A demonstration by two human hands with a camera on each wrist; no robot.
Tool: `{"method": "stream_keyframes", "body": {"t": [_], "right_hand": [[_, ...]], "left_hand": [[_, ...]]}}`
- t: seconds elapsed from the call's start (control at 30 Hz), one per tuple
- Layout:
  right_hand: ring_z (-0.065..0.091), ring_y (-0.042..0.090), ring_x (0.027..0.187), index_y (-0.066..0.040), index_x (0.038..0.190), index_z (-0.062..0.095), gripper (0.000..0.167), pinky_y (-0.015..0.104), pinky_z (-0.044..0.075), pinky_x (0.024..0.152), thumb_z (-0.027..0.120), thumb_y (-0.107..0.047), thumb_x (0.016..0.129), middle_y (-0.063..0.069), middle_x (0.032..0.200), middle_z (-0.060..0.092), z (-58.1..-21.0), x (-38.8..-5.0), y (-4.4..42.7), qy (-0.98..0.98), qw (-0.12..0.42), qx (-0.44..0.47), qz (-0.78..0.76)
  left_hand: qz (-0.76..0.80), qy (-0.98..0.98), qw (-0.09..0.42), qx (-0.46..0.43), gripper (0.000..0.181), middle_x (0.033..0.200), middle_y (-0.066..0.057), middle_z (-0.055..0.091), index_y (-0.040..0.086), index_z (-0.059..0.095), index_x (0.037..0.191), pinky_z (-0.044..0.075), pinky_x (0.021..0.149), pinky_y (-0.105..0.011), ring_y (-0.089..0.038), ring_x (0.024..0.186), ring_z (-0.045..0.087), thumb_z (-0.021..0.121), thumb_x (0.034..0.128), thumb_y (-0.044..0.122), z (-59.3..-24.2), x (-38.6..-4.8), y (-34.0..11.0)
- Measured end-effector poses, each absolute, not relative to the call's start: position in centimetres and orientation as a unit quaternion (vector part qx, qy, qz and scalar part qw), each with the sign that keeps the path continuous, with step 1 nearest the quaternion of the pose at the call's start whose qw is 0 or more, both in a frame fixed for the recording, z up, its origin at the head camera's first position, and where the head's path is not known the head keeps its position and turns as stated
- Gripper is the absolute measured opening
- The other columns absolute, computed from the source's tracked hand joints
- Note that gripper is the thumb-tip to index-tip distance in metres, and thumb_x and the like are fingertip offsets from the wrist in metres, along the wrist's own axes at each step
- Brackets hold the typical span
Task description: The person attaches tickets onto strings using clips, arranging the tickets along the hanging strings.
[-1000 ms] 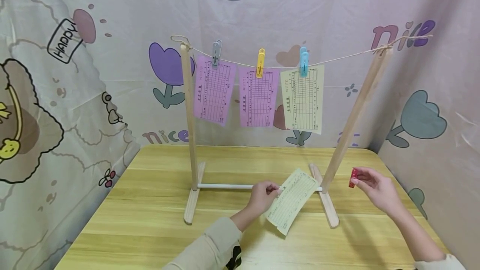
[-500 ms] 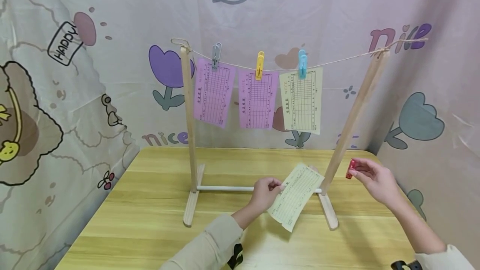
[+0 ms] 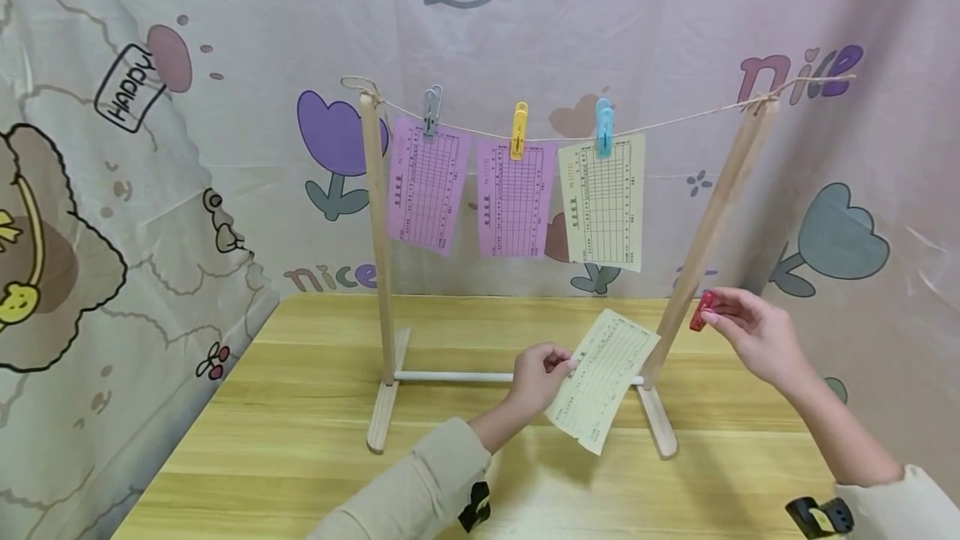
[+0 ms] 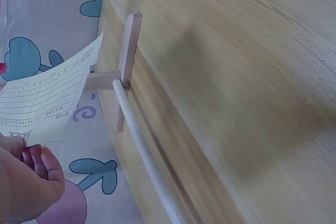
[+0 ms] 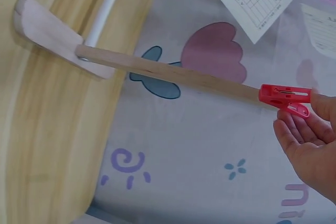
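Between its thumb and fingers my left hand (image 3: 542, 377) pinches the left edge of a pale yellow printed form (image 3: 603, 382), held tilted above the table. My right hand (image 3: 757, 336) pinches a red clothespin (image 3: 702, 312) just right of the rack's right post; the right wrist view shows the clothespin (image 5: 286, 96) between thumb and fingers. On the string (image 3: 682, 118) hang two pink forms (image 3: 427, 190) and a yellow form (image 3: 603, 207). A grey clothespin (image 3: 432, 112), a yellow clothespin (image 3: 519, 132) and a blue clothespin (image 3: 604, 129) hold them.
The wooden rack has a left post (image 3: 380, 248), a leaning right post (image 3: 708, 240) and a white crossbar (image 3: 457, 377) low between its feet. It stands on a wood-grain table (image 3: 277, 440). A printed cloth (image 3: 480, 48) hangs behind and at the sides.
Both hands have risen. The left hand has carried the yellow form up and to the right, and the right hand has lifted the red clothespin. The hanging forms stay in place.
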State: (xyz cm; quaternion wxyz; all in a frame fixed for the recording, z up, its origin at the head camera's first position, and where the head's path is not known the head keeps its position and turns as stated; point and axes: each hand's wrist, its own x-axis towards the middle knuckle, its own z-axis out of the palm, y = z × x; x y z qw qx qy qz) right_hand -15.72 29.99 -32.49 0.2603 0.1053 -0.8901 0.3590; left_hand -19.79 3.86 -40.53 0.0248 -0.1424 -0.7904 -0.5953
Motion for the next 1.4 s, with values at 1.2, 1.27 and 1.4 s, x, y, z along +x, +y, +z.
{"method": "stream_keyframes", "body": {"t": [1.2,1.27,1.4], "right_hand": [[0.049,-0.017,0.079,0.008,0.118,0.054,0.036,-0.005,0.039,0.07,0.063,-0.008,0.087,-0.031,0.088,0.051,-26.0,-16.2,30.2,-0.878,0.298,0.097,0.362],[0.049,-0.017,0.079,0.007,0.118,0.055,0.036,-0.005,0.039,0.07,0.064,-0.007,0.086,-0.033,0.088,0.05,-25.5,-16.1,30.0,-0.879,0.306,0.093,0.354],[0.049,-0.016,0.079,0.006,0.118,0.056,0.035,-0.005,0.038,0.07,0.063,-0.008,0.087,-0.033,0.087,0.05,-24.3,-16.0,29.7,-0.877,0.318,0.086,0.35]], "left_hand": [[-0.644,-0.747,0.057,-0.156,0.009,0.077,-0.014,0.065,-0.004,0.066,0.087,0.043,0.055,-0.011,-0.003,0.06,0.048,0.065,0.084,0.004,-35.2,-20.4,5.0],[-0.643,-0.748,0.059,-0.155,0.009,0.076,-0.014,0.065,-0.004,0.066,0.087,0.042,0.054,-0.01,-0.002,0.059,0.048,0.065,0.084,0.005,-35.0,-20.4,5.1],[-0.638,-0.75,0.071,-0.159,0.01,0.076,-0.013,0.065,-0.004,0.067,0.088,0.043,0.055,-0.011,-0.001,0.06,0.048,0.065,0.0841,0.006,-34.7,-20.5,5.3]]}}
